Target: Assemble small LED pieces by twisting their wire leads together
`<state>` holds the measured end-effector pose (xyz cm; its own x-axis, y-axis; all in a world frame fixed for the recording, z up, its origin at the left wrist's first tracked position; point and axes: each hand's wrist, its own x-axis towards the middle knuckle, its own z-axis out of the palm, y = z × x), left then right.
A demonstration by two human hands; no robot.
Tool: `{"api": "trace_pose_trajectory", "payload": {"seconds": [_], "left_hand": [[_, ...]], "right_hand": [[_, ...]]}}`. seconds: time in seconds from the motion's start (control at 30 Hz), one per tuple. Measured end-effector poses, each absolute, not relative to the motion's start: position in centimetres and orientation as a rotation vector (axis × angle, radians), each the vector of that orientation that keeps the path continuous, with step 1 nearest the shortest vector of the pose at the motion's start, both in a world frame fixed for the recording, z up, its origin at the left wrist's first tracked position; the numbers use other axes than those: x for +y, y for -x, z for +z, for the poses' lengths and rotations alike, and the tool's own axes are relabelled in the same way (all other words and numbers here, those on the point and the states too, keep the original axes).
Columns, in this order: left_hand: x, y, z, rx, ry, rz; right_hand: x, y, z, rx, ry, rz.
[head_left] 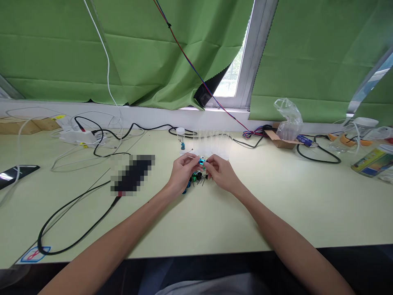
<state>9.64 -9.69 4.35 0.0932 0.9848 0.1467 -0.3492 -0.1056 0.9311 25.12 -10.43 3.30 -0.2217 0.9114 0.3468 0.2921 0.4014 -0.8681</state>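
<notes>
Sm. blue part (202,161) is betw. my hands, over the counter (276,205); too tiny to ID. L hand (183,169) fingers narrow, pinched on its L side; R hand (223,170) fingers same on the R. Prob. light + stiff, maybe fragile, so hold by edges, tips only, low force (thin rod (188,156) pokes out by L fingers, can't tell if attached). Below: sm. green/black parts (196,177). Behind: clear tubes (211,141).

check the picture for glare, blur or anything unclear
Head view: window washed out; black slab at the left edge shows glare; pixelation covers one dark item; blue piece between left hand and right hand too small to identify.
</notes>
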Motion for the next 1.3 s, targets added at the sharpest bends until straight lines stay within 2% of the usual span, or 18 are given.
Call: {"api": "trace_pose_trajectory", "payload": {"seconds": [1.3], "left_hand": [[-9.5, -9.67, 3.87, 0.8, -1.075, 1.34]], "right_hand": [[-10.35, -25.18, 3.48, -1.822, 1.098, 0.771]]}}
